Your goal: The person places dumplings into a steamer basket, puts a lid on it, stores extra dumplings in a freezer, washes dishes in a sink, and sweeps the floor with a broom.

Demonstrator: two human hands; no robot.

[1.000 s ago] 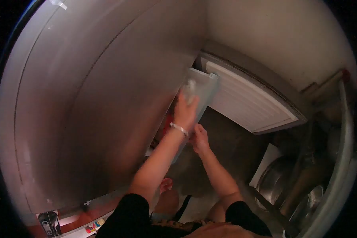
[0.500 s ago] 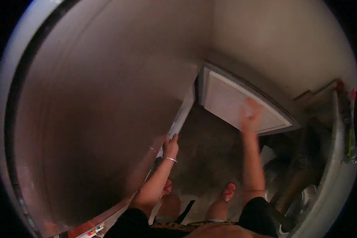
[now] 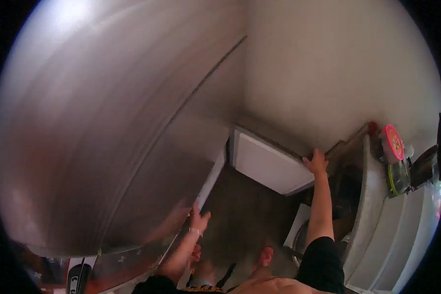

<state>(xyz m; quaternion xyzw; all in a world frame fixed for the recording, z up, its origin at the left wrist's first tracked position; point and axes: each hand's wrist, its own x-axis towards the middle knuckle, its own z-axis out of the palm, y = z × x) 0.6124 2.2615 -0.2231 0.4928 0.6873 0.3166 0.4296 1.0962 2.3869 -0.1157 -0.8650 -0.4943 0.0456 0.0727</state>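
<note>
A small refrigerator door (image 3: 269, 164) stands swung out on the right, its pale inner panel facing me. My right hand (image 3: 318, 161) is closed over the upper far corner of this door. To the left rises the large, shiny refrigerator (image 3: 147, 122), with a dark seam across its face. At its lower pale edge (image 3: 213, 181) is my left hand (image 3: 199, 219), fingers against the edge and thumb held apart. A band circles the left wrist. What lies inside the refrigerator is hidden from this angle.
A plain wall (image 3: 338, 68) rises behind the door. On the right, a counter (image 3: 365, 196) carries a pink-lidded container (image 3: 393, 142) and a jar with a green rim (image 3: 399, 177). A metal rack (image 3: 299, 240) stands low beneath it. My feet in red sandals (image 3: 264, 257) are on the dark floor.
My right hand has moved from in front of the door panel onto its upper corner. My left thumb has spread from the edge. The view has shifted, showing more of the counter.
</note>
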